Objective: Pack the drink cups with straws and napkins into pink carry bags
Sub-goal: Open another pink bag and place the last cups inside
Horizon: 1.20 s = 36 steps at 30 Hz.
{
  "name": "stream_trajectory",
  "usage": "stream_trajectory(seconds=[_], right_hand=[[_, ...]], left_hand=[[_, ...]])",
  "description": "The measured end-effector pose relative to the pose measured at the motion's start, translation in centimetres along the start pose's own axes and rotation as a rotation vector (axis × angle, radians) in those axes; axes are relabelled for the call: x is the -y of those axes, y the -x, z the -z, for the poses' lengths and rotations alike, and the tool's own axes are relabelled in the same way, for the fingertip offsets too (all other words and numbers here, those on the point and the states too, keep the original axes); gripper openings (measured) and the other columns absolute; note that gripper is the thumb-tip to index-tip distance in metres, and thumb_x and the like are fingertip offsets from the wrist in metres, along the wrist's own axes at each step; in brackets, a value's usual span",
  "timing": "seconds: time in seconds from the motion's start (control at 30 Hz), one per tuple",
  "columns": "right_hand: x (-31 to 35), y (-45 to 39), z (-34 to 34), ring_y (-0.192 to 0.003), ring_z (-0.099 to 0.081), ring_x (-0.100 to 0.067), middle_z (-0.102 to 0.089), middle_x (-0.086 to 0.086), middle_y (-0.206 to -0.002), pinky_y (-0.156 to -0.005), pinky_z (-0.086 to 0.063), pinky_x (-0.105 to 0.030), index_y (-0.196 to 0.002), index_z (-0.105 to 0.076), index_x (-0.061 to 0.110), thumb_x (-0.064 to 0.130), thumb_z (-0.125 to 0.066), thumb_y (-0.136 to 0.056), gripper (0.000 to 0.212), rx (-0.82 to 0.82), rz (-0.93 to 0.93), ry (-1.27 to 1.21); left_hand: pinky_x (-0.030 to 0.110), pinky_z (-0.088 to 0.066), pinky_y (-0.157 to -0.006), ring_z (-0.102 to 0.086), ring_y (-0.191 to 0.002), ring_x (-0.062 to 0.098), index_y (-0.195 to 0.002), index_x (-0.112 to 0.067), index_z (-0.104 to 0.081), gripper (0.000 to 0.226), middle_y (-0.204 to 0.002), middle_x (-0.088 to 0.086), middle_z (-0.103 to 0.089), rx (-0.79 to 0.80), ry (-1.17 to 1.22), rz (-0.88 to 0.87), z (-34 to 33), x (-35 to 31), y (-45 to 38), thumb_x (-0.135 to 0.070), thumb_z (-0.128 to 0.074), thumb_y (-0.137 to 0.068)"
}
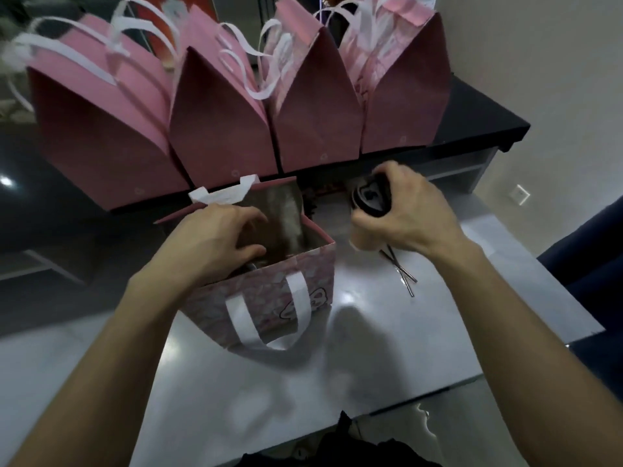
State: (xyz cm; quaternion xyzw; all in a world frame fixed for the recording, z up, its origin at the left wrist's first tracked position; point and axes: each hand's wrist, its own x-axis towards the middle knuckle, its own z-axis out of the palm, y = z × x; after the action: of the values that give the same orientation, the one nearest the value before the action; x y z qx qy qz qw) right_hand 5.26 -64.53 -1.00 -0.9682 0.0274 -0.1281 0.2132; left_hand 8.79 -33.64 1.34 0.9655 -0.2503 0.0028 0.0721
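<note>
An open pink carry bag [269,298] with white handles stands on the pale counter [337,365] in front of me. My left hand [215,241] reaches into its mouth, fingers curled over the near rim; what lies under them is hidden. To the right of the bag, my right hand [404,217] is closed around a drink cup [371,197] with a dark lid bearing a white mark. Two wrapped straws [403,274] stick out crossed from under that hand onto the counter.
Several pink carry bags [215,123] with white handles stand in a row on a dark raised shelf [478,116] behind the open bag. The counter's right edge drops off near a dark blue object [593,251].
</note>
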Motion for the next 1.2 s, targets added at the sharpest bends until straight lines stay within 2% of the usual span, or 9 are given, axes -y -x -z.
stream_trajectory(seconds=[0.1, 0.17, 0.33, 0.5, 0.67, 0.73, 0.83, 1.0, 1.2], right_hand=[[4.5, -2.1, 1.9, -0.101, -0.062, -0.017, -0.064, 0.002, -0.114, -0.085, -0.051, -0.028, -0.128, -0.06, 0.023, 0.066, -0.068, -0.078, 0.066, -0.169, 0.168, -0.219], [7.6, -3.1, 2.3, -0.101, -0.062, -0.013, -0.065, 0.003, -0.115, -0.085, -0.051, -0.022, -0.128, -0.061, 0.025, 0.064, -0.07, -0.08, 0.063, -0.143, 0.278, -0.316], [12.0, -4.9, 0.6, -0.108, -0.06, -0.02, -0.053, 0.005, -0.117, -0.096, -0.057, -0.044, -0.135, -0.056, 0.04, 0.078, -0.073, -0.075, 0.072, 0.284, 0.412, -0.051], [13.1, -6.3, -2.9, -0.114, -0.057, -0.019, -0.053, 0.009, -0.127, -0.092, -0.059, -0.04, -0.145, -0.05, 0.041, 0.07, -0.084, -0.071, 0.087, 0.562, 0.46, 0.209], [13.8, -7.4, -7.2, -0.114, -0.06, -0.02, -0.059, 0.008, -0.128, -0.072, -0.05, -0.031, -0.151, -0.049, 0.036, 0.052, -0.093, -0.068, 0.095, 0.674, 0.536, 0.441], [13.9, -7.4, -8.8, -0.111, -0.062, -0.023, -0.062, 0.003, -0.129, -0.072, -0.053, -0.032, -0.154, -0.049, 0.031, 0.044, -0.093, -0.071, 0.096, 0.688, 0.557, 0.522], [14.0, -7.6, -10.6, -0.105, -0.062, -0.023, -0.061, 0.0, -0.127, -0.073, -0.05, -0.033, -0.154, -0.049, 0.027, 0.043, -0.093, -0.075, 0.092, 0.712, 0.587, 0.608], [14.1, -7.6, -12.3, -0.121, -0.061, -0.027, -0.056, -0.004, -0.14, -0.081, -0.049, -0.033, -0.168, -0.03, 0.028, 0.045, -0.094, -0.077, 0.113, 0.813, 0.589, 0.651], [13.8, -7.6, -12.3, -0.114, -0.061, -0.025, -0.056, -0.003, -0.133, -0.078, -0.049, -0.032, -0.167, -0.031, 0.029, 0.046, -0.096, -0.075, 0.114, 0.873, 0.539, 0.61]], left_hand=[[0.037, -0.062, -0.088, -0.068, -0.102, 0.008, -0.136, -0.038, -0.069, 0.047, -0.12, -0.012, -0.075, -0.009, 0.036, 0.08, 0.2, 2.1, 1.6, -0.041, -0.086, -0.091], [0.035, -0.062, -0.089, -0.067, -0.103, 0.007, -0.137, -0.037, -0.068, 0.048, -0.123, -0.013, -0.074, -0.016, 0.057, 0.126, 0.1, 3.1, 2.6, -0.039, -0.086, -0.092], [0.042, -0.053, -0.111, -0.063, -0.129, 0.017, -0.154, -0.031, -0.055, 0.077, -0.144, -0.006, -0.068, -0.016, 0.014, 0.136, -0.6, 5.0, 3.9, -0.05, -0.087, -0.087], [0.049, -0.011, -0.137, -0.031, -0.16, 0.018, -0.169, -0.033, -0.028, 0.121, -0.171, -0.006, -0.04, 0.024, 0.036, 0.101, -1.8, 6.4, 4.5, -0.079, -0.082, -0.071], [0.047, 0.009, -0.137, -0.002, -0.169, 0.017, -0.175, -0.033, -0.008, 0.143, -0.183, -0.003, -0.01, 0.064, 0.073, 0.073, -3.2, 7.2, 4.6, -0.098, -0.068, -0.061], [0.049, 0.011, -0.136, 0.004, -0.169, 0.016, -0.175, -0.034, -0.004, 0.146, -0.184, -0.003, -0.004, 0.071, 0.076, 0.061, -3.6, 7.4, 4.6, -0.1, -0.066, -0.06], [0.051, 0.01, -0.136, 0.01, -0.169, 0.015, -0.175, -0.035, -0.001, 0.147, -0.184, -0.002, 0.002, 0.077, 0.077, 0.05, -4.0, 7.7, 4.6, -0.103, -0.063, -0.06], [0.049, 0.013, -0.135, 0.014, -0.169, 0.014, -0.175, -0.034, -0.001, 0.147, -0.184, -0.002, 0.004, 0.089, 0.085, 0.043, -4.2, 8.4, 4.5, -0.105, -0.058, -0.06], [0.042, 0.02, -0.132, 0.014, -0.168, 0.014, -0.175, -0.035, -0.003, 0.145, -0.184, -0.001, 0.003, 0.075, 0.092, 0.03, -4.3, 8.5, 4.3, -0.106, -0.057, -0.06]])
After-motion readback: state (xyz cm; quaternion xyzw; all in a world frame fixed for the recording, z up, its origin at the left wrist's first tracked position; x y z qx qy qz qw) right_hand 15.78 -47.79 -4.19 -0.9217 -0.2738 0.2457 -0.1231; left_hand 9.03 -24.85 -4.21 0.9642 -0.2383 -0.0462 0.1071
